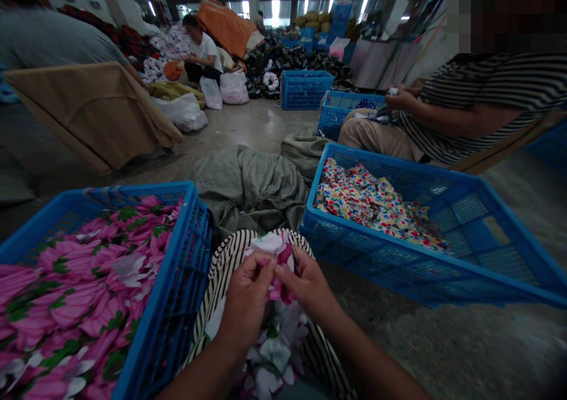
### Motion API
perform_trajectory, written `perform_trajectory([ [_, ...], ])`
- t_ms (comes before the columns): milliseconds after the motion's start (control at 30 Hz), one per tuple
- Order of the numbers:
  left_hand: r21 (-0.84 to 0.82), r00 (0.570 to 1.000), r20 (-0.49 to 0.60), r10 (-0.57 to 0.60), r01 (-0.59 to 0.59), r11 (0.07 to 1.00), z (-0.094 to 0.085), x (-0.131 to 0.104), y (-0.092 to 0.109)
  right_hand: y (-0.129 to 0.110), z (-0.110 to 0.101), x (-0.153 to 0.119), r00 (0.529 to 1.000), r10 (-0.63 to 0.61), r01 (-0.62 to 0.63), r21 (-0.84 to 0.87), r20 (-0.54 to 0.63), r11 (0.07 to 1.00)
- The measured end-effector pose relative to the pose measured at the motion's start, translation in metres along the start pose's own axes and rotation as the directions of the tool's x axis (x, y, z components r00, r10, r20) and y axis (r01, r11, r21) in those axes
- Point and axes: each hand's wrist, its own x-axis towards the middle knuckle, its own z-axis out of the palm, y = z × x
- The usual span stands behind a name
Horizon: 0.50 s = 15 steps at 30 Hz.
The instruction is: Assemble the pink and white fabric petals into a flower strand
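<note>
Over my lap, my left hand [251, 285] and my right hand [310, 279] meet at a pink and white fabric piece [283, 290]. Both hands pinch it with thumb and fingers, thumbs almost touching. Below my wrists, several white and pale pink petal-shaped fabric pieces [277, 353] with bits of green lie heaped on my lap. Under them spreads a black-and-white striped cloth [225, 258]. To my left, a blue plastic crate [190, 258] holds many pink fabric pieces [84, 270] with green leaf shapes.
At right, another blue crate [376, 252] holds colourful patterned fabric pieces [372, 199]. Grey-green sacks [248, 178] lie ahead between the crates. A person in a striped shirt [482, 101] sits at right; another person [206, 51] sits further back. A brown cloth-covered chair back [88, 113] stands at left.
</note>
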Motion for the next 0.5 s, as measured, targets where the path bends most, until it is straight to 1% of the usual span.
perform_trajectory([
  [67, -0.207, 0.997, 0.005, -0.082, 0.082, 0.975, 0.001, 0.002, -0.001, 0.003, -0.003, 0.002, 0.994, 0.069, -0.062, 0.083, -0.087, 0.995],
  [100, -0.279, 0.995, 0.014, -0.104, 0.103, 0.955, 0.001, 0.003, -0.001, 0.003, -0.005, 0.003, 0.984, 0.097, -0.078, 0.129, -0.148, 0.989],
  [133, -0.312, 0.994, 0.019, -0.108, 0.109, 0.944, 0.002, 0.003, 0.0, 0.003, -0.007, 0.004, 0.973, 0.109, -0.077, 0.157, -0.205, 0.985],
  [167, -0.304, 0.995, 0.02, -0.101, 0.102, 0.947, 0.002, 0.003, 0.001, 0.002, -0.008, 0.004, 0.965, 0.101, -0.063, 0.159, -0.243, 0.985],
  [200, -0.257, 0.996, 0.024, -0.087, 0.091, 0.962, 0.003, 0.003, 0.003, 0.001, -0.008, 0.005, 0.964, 0.074, -0.041, 0.131, -0.256, 0.991],
  [267, -0.111, 0.999, 0.023, -0.044, 0.046, 0.993, 0.004, 0.003, 0.005, -0.003, -0.006, 0.004, 0.974, -0.015, 0.017, 0.006, -0.225, 1.0],
  [333, 0.002, 1.0, 0.027, -0.003, 0.003, 1.0, 0.006, 0.004, 0.006, -0.006, -0.002, 0.002, 0.977, -0.084, 0.055, -0.148, -0.196, 0.987],
  [400, 0.005, 1.0, 0.005, 0.017, -0.017, 1.0, 0.007, 0.007, 0.003, -0.006, -0.001, 0.0, 0.973, -0.11, 0.063, -0.224, -0.204, 0.973],
  [433, -0.046, 1.0, -0.016, 0.003, -0.004, 0.999, 0.007, 0.009, 0.0, -0.006, -0.002, -0.001, 0.963, -0.109, 0.06, -0.199, -0.245, 0.978],
  [467, -0.121, 0.999, -0.031, -0.029, 0.026, 0.992, 0.008, 0.012, -0.002, -0.005, -0.004, -0.002, 0.953, -0.078, 0.05, -0.102, -0.293, 0.994],
  [500, -0.21, 0.997, -0.039, -0.068, 0.058, 0.976, 0.009, 0.015, -0.003, -0.005, -0.008, -0.002, 0.951, -0.006, 0.025, 0.056, -0.309, 0.998],
])
